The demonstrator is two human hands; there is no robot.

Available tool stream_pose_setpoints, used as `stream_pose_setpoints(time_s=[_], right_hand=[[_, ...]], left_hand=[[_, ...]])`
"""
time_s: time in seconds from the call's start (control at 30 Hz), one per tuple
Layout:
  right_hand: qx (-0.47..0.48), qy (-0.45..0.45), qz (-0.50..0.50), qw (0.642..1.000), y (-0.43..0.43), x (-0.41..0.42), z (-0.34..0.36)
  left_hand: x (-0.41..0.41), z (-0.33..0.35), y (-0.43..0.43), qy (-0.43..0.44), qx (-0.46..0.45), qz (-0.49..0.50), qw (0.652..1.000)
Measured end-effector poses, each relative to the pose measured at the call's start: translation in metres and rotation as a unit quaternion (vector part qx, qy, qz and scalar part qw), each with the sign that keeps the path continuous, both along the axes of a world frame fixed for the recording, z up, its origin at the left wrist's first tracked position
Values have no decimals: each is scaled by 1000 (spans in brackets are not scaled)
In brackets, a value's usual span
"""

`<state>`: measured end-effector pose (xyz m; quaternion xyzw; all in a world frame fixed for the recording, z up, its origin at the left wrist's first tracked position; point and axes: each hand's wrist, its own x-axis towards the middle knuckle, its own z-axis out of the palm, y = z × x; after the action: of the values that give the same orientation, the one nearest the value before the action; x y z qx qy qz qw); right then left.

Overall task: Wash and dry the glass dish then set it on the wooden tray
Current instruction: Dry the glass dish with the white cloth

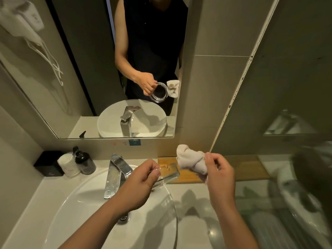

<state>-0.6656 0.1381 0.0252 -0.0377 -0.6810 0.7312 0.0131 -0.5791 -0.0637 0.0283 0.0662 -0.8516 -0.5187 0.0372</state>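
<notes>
left grip (142, 184): my fingers pinch the glass dish (168, 174) by its rim, tilted on edge above the sink (75, 200).
right grip (218, 169): clenched on a bunched white cloth (191, 161), just beside the dish, whether touching i cannot tell.
wooden tray (188, 174): on the counter (197, 193) behind the dish, against the wall.
faucet (116, 172): left of the dish.
mirror (100, 69): reflects the dish as round.
</notes>
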Motion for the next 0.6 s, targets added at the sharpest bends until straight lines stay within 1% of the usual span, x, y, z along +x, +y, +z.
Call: stream_pose_setpoints(time_s=[0.03,0.07,0.13,0.2,0.23,0.33,0.4,0.47,0.53,0.6], right_hand=[[-25,-6,19,999,-2,8,0],[-25,1,52,998,-6,19,0],[33,32,142,989,-15,37,-4],[77,41,187,979,-25,47,-5],[91,47,189,977,-27,49,-5],[148,94,153,972,-32,49,-3],[169,116,137,969,-35,48,2],[149,127,116,974,-37,49,5],[93,135,94,982,-40,49,5],[28,106,84,990,-42,49,4]], left_hand=[[-1,-1,2,-1,20,26,999],[-3,-2,5,3,40,49,998],[-6,-4,12,10,73,87,993],[-5,-2,21,12,106,110,988],[-4,-1,26,13,115,114,987],[-2,0,39,13,135,121,983],[-2,2,43,17,140,132,981],[-2,4,44,33,143,142,979],[-1,9,45,51,149,156,975],[-1,14,47,65,148,168,972]])
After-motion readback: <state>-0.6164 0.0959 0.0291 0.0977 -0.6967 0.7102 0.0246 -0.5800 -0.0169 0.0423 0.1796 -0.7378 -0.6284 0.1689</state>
